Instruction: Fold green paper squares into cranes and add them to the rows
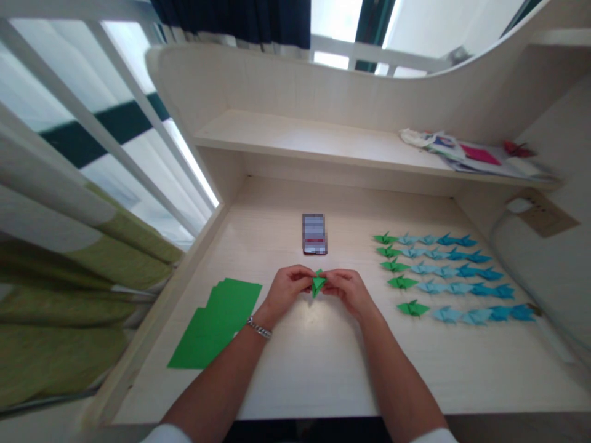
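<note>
A small folded piece of green origami paper (318,285) is held between my two hands, above the middle of the desk. My left hand (289,289) pinches its left side, and my right hand (349,290) pinches its right side. One pointed end hangs down toward me, while another tip shows above the fingers. Left of my left forearm lie flat sheets of green paper (221,320), overlapping one another. To the right stand rows of folded paper cranes: green cranes (413,308) at the left end, then light blue cranes (477,316) and darker blue cranes (501,291).
A phone (314,234) lies on the desk (277,203) just beyond my hands. Papers (480,154) are piled on the shelf (318,141) above. A cable (501,246) runs down from the wall socket (540,212) at right. Slatted rails and a curtain (60,307) border the left.
</note>
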A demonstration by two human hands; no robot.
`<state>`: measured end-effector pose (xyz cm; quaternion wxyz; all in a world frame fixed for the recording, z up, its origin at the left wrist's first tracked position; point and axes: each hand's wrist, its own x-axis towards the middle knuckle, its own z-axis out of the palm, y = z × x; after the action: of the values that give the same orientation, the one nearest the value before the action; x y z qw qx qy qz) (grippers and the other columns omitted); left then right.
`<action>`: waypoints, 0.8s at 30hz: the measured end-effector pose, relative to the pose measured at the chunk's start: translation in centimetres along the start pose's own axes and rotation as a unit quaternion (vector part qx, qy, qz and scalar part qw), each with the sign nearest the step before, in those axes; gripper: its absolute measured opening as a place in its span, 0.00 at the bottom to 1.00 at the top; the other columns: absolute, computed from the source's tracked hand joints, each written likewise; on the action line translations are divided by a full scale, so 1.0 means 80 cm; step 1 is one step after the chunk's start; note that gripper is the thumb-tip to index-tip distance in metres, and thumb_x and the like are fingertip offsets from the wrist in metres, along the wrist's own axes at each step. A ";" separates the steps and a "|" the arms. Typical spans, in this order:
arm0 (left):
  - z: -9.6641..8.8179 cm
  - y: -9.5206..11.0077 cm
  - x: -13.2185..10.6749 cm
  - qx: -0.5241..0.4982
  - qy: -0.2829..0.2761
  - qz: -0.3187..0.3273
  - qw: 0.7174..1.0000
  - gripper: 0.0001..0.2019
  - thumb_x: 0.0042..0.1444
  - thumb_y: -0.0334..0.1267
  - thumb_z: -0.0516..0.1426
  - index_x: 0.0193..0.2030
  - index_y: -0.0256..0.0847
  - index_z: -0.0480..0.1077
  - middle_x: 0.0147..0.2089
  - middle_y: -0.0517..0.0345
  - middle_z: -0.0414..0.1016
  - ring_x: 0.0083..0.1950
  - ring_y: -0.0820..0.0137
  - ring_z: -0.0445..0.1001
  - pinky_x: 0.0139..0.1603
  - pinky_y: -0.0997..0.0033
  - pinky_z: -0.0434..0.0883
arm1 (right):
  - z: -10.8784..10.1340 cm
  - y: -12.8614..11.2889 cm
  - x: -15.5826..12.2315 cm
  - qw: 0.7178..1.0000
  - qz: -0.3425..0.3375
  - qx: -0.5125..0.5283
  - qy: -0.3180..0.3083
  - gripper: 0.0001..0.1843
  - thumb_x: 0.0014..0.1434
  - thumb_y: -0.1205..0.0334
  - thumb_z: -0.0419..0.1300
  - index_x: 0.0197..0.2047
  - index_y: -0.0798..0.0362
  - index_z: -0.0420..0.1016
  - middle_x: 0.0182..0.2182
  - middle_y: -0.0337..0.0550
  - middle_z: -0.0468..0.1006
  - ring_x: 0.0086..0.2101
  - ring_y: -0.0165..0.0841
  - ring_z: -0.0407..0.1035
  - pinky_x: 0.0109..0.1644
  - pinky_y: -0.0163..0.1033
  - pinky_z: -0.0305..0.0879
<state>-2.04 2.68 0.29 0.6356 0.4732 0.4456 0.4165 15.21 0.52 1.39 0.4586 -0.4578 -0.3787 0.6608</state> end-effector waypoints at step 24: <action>0.013 -0.012 -0.006 0.067 -0.072 -0.024 0.995 0.09 0.49 0.40 0.60 0.28 0.34 0.70 0.22 0.56 0.74 0.22 0.73 0.70 0.25 0.73 0.67 | 0.005 0.016 0.013 0.982 -0.086 -0.157 0.058 0.12 0.43 0.59 0.66 0.31 0.56 0.75 0.21 0.36 0.73 0.22 0.28 0.64 0.26 0.33 0.60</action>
<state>-1.05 1.80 -0.44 0.6428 0.5324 0.4372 0.3349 14.30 1.12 0.08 0.4575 -0.5271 -0.4884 0.5238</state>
